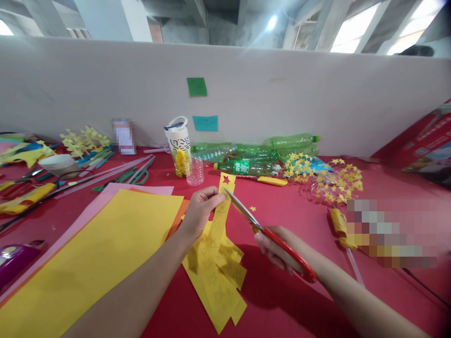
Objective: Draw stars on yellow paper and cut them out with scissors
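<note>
In the middle, my left hand (202,211) pinches a yellow paper strip (219,219) near its top. Stars are drawn in pencil down the strip, and a star-shaped hole shows at its upper end. My right hand (276,249) grips red-handled scissors (287,253), whose blade tips touch or nearly touch the strip just below the hole. Whether the blades are parted is hard to tell. Below the strip, more yellow paper pieces (234,272) lie overlapping on the red tabletop (268,305). A small cut-out yellow star (252,209) rests to the right of the strip.
Yellow sheets (141,244) lie over orange and pink ones at left. Behind are a white tumbler (178,136), a clear plastic cup (194,172), green bottles (246,166) and a yellow comb (272,181). Star clusters (338,180) and a yellow glue gun (338,223) sit at right.
</note>
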`<action>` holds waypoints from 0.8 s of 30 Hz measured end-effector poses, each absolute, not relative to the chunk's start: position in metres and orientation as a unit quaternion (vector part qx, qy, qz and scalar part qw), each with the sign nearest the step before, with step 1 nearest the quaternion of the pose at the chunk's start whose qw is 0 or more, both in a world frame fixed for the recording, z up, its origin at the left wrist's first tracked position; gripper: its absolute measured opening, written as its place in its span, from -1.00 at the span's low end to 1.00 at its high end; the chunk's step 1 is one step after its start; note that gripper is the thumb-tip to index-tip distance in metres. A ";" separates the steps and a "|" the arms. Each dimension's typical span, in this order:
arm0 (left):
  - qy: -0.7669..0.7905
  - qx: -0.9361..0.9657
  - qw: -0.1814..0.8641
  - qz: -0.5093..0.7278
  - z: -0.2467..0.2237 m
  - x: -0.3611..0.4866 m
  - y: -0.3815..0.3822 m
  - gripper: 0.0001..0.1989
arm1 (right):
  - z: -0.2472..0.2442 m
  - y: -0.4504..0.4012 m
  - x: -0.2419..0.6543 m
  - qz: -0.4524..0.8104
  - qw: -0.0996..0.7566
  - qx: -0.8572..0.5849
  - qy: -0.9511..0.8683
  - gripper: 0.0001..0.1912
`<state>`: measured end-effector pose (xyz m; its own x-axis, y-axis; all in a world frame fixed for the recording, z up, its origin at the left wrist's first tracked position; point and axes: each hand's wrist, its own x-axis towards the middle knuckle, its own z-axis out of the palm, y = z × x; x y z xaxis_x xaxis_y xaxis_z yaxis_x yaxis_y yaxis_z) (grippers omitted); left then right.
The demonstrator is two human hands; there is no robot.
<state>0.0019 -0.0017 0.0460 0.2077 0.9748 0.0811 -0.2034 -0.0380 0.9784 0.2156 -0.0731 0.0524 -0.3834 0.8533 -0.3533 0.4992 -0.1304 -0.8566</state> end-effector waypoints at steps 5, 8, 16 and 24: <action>0.377 0.510 0.585 0.506 0.048 0.003 -0.002 -0.87 | 0.052 -0.073 0.215 0.541 0.163 -0.541 -0.623 -0.53; 0.383 0.509 0.583 0.504 0.048 0.003 -0.002 -0.86 | 0.052 -0.072 0.215 0.542 0.166 -0.538 -0.624 -0.54; 0.382 0.513 0.577 0.508 0.048 0.003 -0.002 -0.83 | 0.052 -0.072 0.215 0.549 0.159 -0.542 -0.616 -0.57; 0.382 0.536 0.546 0.518 0.050 0.002 -0.002 -0.75 | 0.051 -0.070 0.215 0.545 0.166 -0.532 -0.626 -0.56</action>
